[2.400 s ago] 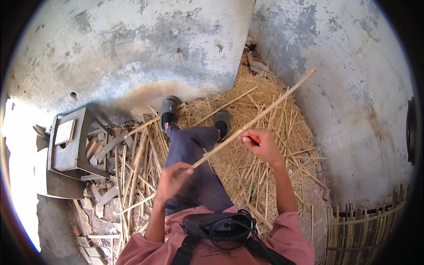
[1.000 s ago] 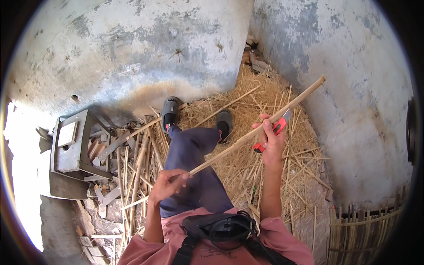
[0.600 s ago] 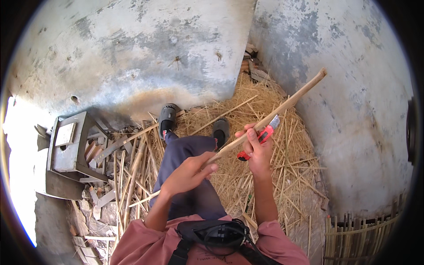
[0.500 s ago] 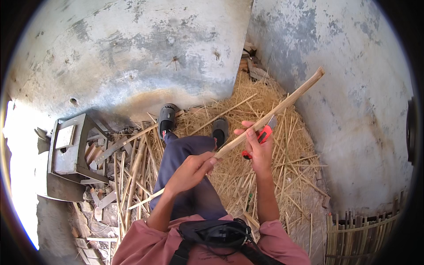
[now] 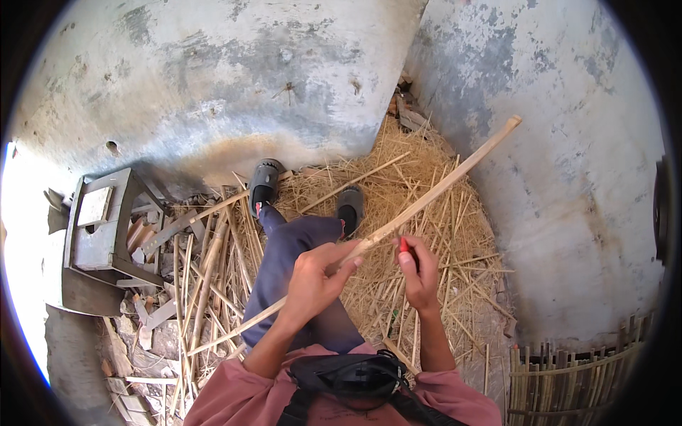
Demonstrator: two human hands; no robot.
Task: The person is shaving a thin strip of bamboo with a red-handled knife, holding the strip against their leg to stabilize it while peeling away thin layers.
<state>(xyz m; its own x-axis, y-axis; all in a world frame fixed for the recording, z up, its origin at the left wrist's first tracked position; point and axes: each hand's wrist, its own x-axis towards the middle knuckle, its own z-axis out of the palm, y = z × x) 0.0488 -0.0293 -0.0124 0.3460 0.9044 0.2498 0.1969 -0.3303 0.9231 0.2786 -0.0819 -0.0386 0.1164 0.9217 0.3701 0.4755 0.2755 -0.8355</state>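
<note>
A long, pale bamboo strip (image 5: pixel 455 174) runs diagonally from beneath my left forearm up to the far right, where it ends in a thicker knob. My left hand (image 5: pixel 312 282) is wrapped round its middle, thumb along the near side. Just right of that grip, my right hand (image 5: pixel 420 278) is closed on a red utility knife (image 5: pixel 404 245). Only a bit of the red handle shows between the fingers, close under the strip. The blade is hard to make out, and I cannot tell whether it touches the bamboo.
Shavings and thin strips (image 5: pixel 398 153) cover the floor around my shoes (image 5: pixel 266 183). A wooden stool-like frame (image 5: pixel 106 227) lies among rubble at left, beside several bamboo lengths (image 5: pixel 206 270). Peeling walls (image 5: pixel 213 78) close in ahead and right. A slatted bamboo piece (image 5: pixel 568 380) stands lower right.
My right hand has come off the strip and moved down and nearer, turning the knife so less of it shows. The left hand has shifted slightly right along with the strip.
</note>
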